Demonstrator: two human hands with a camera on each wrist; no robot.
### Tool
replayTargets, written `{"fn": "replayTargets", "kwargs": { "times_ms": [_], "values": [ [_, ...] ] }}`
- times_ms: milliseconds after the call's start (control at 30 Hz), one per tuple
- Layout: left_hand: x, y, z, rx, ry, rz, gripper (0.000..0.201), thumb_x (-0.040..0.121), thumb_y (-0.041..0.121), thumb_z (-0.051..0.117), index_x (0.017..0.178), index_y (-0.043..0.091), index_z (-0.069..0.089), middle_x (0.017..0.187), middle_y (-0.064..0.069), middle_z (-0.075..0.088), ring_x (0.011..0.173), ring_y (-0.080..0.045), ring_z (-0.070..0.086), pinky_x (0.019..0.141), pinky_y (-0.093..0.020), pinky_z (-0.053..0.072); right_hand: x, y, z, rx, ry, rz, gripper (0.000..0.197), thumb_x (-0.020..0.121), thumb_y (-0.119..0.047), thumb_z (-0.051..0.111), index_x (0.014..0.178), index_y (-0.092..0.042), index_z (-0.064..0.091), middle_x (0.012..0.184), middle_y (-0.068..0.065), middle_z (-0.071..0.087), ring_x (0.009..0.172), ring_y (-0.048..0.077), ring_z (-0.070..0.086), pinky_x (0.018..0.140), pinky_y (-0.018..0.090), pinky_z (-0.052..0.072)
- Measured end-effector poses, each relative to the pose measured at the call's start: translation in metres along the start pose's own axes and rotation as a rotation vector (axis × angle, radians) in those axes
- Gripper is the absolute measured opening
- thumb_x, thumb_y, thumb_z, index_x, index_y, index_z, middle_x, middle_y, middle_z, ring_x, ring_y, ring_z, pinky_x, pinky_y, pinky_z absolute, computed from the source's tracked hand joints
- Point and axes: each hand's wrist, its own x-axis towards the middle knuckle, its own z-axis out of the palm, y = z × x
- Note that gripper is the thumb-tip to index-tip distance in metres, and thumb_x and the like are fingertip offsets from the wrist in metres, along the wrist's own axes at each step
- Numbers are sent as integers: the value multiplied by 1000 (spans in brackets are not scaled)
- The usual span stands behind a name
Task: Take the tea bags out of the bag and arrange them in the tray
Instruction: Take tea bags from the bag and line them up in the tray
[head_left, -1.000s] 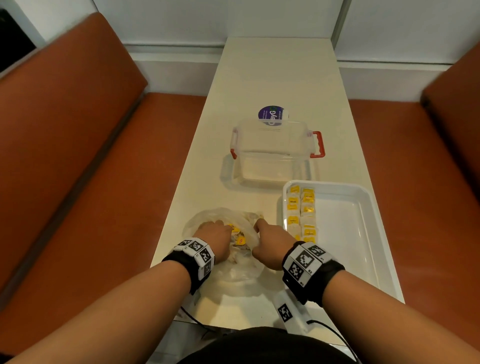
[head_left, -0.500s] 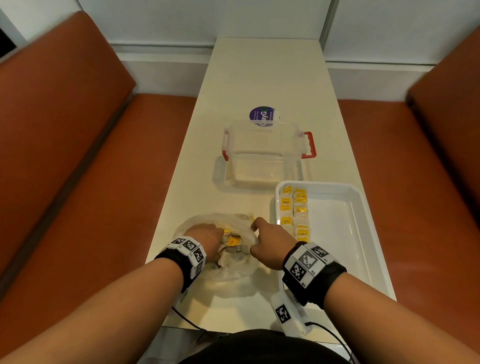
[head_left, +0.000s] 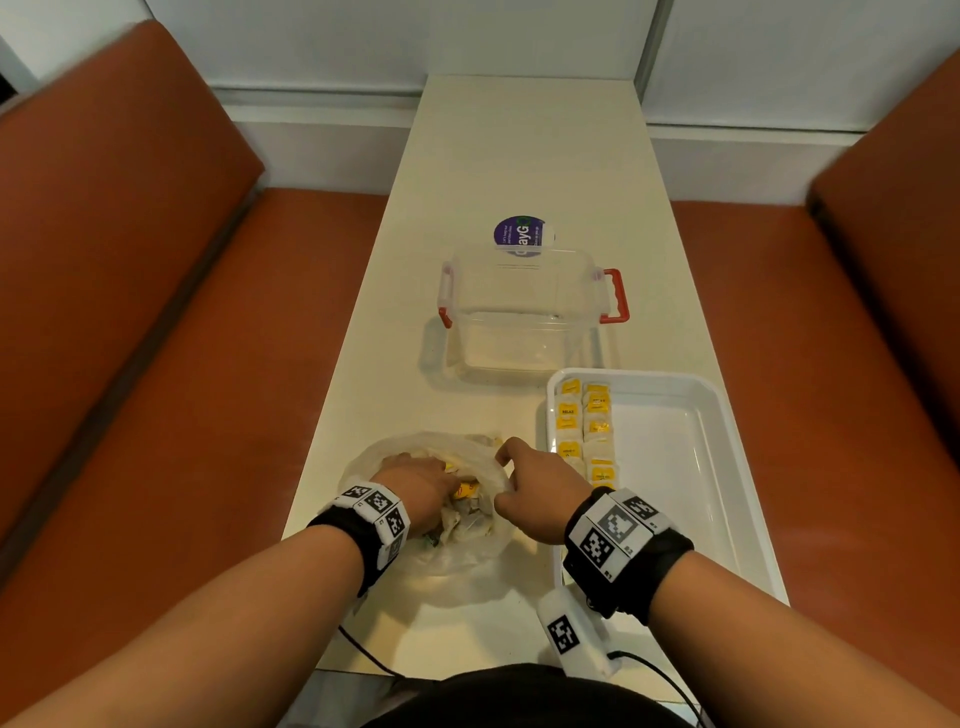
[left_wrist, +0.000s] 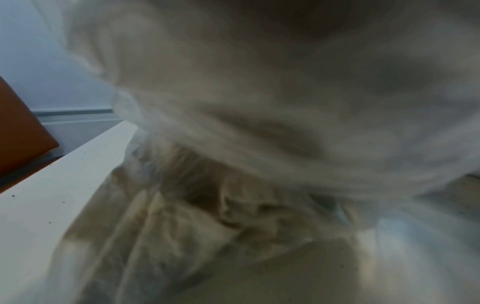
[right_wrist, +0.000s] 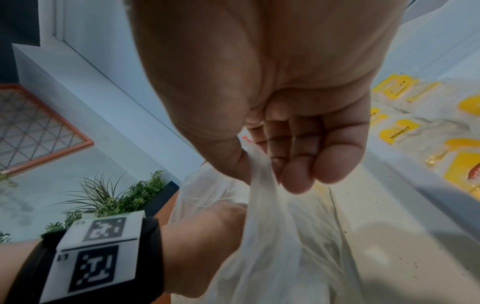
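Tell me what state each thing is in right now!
Plastic bag: open, tea bags inside.
Left hand: inside the bag; grip hidden.
Right hand: pinching the bag's edge.
White tray: partly filled, two rows of tea bags.
Clear container: lidless, empty.

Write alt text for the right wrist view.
The right hand pinches the edge of a thin clear plastic bag between thumb and curled fingers, while the left hand reaches into it. At right, yellow-labelled tea bags lie in a white tray.
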Motion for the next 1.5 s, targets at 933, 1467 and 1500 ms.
{"fn": "replayTargets", "kwargs": {
  "times_ms": [933, 1467, 1500],
  "values": [
    [-100, -15, -28, -2298, 515, 75, 19, 95, 0, 46, 95, 4, 64, 84, -15, 64, 63, -22, 63, 52, -28, 54, -26, -28, -28, 228, 304, -377, 16, 88, -30, 62, 103, -25, 62, 91, -13, 60, 73, 6, 54, 69, 20, 45],
    [-103, 7, 3, -2739, 470, 201, 28, 82, 36, 63, 91, 10, 63, 90, -14, 68, 76, -29, 67, 70, -40, 57, -32, -56, -32, 44, 89, -474, 8, 87, -29, 63, 92, -23, 66, 72, -16, 54, 67, 5, 51, 67, 24, 43],
    [-102, 9, 2, -2745, 467, 166, 27, 84, 39, 60, 86, 13, 63, 84, -11, 68, 71, -26, 68, 65, -36, 58, -33, -57, -32, 34, 75, -484, 9, 87, -29, 62, 92, -22, 66, 72, -17, 53, 68, 7, 53, 69, 27, 45]
  ]
}}
